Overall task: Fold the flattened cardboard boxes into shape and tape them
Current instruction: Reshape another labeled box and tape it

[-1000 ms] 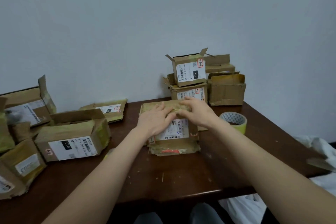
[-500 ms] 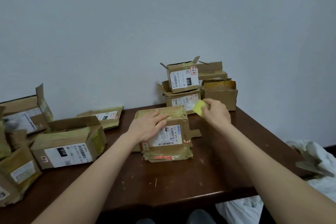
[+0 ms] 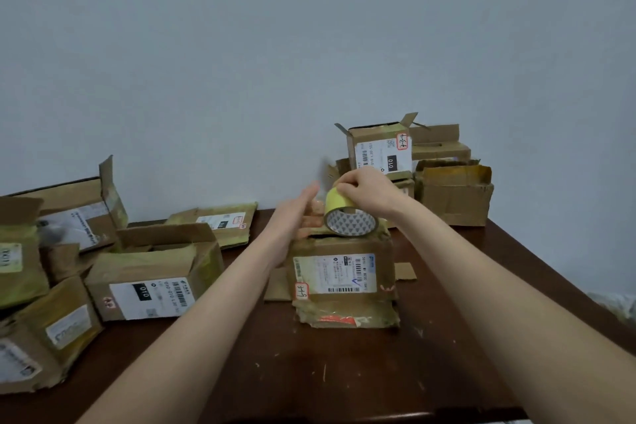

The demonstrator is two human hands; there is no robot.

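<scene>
Since half a second ago, right hand (image 3: 370, 191) has brought the yellow roll of packing tape (image 3: 347, 222) over the worn brown cardboard box (image 3: 344, 274) standing mid-way across the dark wooden table (image 3: 344, 372); left hand (image 3: 294, 213) has left the lid. Box judged light and soft-walled; steady it by the top edges. Right fingers grip the roll's upper rim. Left hand is flat-fingered beside the roll, holding nothing.

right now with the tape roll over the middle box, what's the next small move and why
Probably bring the left hand to the tape roll and pull out its free end. The right hand grips the roll just above the middle box, the left is open beside it holding nothing, and no strip looks drawn out yet.
</scene>
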